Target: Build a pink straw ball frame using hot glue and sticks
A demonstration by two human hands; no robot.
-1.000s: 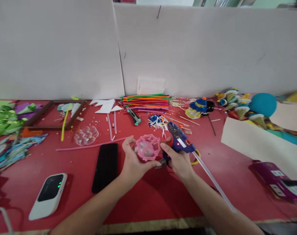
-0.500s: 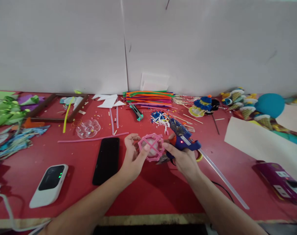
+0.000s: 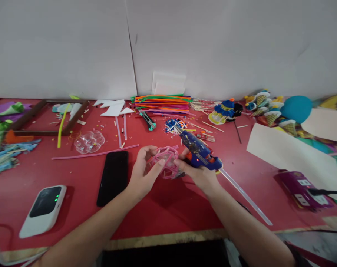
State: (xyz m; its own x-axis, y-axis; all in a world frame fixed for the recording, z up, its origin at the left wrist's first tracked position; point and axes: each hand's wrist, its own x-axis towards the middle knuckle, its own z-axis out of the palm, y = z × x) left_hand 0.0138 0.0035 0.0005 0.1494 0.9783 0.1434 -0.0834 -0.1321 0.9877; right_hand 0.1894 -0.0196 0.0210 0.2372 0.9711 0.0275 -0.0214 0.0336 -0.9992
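Observation:
My left hand [image 3: 144, 174] is closed on a small rounded cage of pink strips [image 3: 169, 171], its thumb pressed on the strips. Something pale and see-through shows inside the cage. In my right hand [image 3: 204, 178] is a blue glue gun [image 3: 196, 147], its nozzle pointing up and away to the left. A red light glows on its side, and a long clear glue stick [image 3: 244, 195] sticks out of its back. The right thumb and fingertips also touch the cage's right side. A greyish thing under that side is mostly hidden.
A black phone [image 3: 113, 178] and a white device [image 3: 43, 210] lie left of my hands. Behind are a cutter knife [image 3: 147, 121], colourful pipe cleaners [image 3: 162, 103] and small cut bits [image 3: 172, 125]. A purple power socket [image 3: 303, 189] sits at the right.
The cage has turned and tilted in my fingers, so its crossed strips no longer face me squarely. The camera view has shifted slightly right and down. Both hands keep their holds.

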